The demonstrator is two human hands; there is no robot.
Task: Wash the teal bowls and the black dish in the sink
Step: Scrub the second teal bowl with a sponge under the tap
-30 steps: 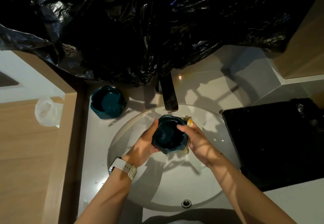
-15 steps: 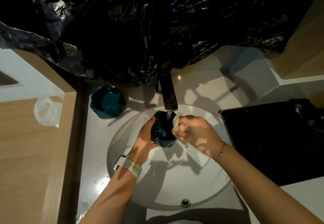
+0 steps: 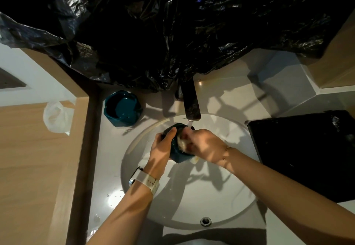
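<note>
Over the sink (image 3: 151, 202), left to right: a white plastic bag (image 3: 57, 117) hangs at the far left by the wood panel. One teal bowl (image 3: 123, 108) sits upright on the worktop (image 3: 107, 168), left of the tap (image 3: 190, 104), untouched. Your left hand (image 3: 162, 146) grips the second teal bowl (image 3: 177, 151), tilted, under the running water, above the basin. Your right hand (image 3: 203, 146) presses a pale sponge (image 3: 182, 142) into that bowl, fingers curled round it. Black dish (image 3: 303, 152) lies flat on the worktop at the right, well apart from both hands. Black plastic sheet (image 3: 172, 29) covers the back.
</note>
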